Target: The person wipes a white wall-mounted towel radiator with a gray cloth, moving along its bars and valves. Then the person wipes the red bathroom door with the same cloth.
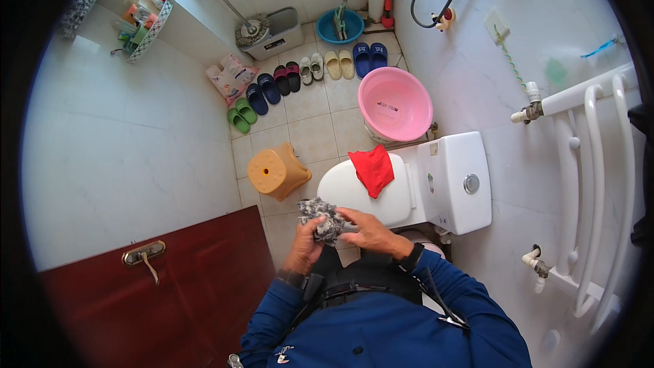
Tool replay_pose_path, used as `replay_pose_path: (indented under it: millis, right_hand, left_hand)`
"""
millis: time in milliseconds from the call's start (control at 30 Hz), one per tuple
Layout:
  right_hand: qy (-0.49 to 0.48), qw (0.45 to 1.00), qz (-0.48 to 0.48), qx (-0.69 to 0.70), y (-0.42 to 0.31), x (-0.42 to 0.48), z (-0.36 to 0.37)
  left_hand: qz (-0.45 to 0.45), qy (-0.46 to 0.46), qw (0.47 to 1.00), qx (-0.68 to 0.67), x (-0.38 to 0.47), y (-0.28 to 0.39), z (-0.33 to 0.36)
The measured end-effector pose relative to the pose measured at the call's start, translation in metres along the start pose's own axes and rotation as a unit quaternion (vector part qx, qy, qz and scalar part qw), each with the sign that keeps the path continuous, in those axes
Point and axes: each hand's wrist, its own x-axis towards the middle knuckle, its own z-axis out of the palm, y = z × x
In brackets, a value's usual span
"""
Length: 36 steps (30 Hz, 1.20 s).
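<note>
In front of my waist, my left hand [306, 245] grips a shaggy grey-and-white bundle [323, 220], which looks like a yarn mop pad or cloth. The thumb lies across its near side. My right hand [373, 232] is at the bundle's right edge with fingers spread; whether the fingertips touch it is hard to tell. Just beyond my right hand is a white toilet with its lid [342, 179] down. A red cloth [375, 171] lies spread on that lid.
An orange plastic stool [278, 171] stands left of the toilet. Beyond it, a pink basin [396, 102], several pairs of slippers [263, 93], a mop bucket [278, 36] and a blue basin [324, 25] line the floor. A dark red door [168, 291] is at left, a white towel radiator [564, 189] at right.
</note>
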Motion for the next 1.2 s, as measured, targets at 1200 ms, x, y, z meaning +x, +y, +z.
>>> replay_pose_path:
  millis: [1200]
  right_hand:
    - [0.12,0.857,0.351,-0.357,0.256,0.126,-0.005]
  left_hand:
    - [-0.101,0.161,0.981,0.043,0.025,0.11,-0.218]
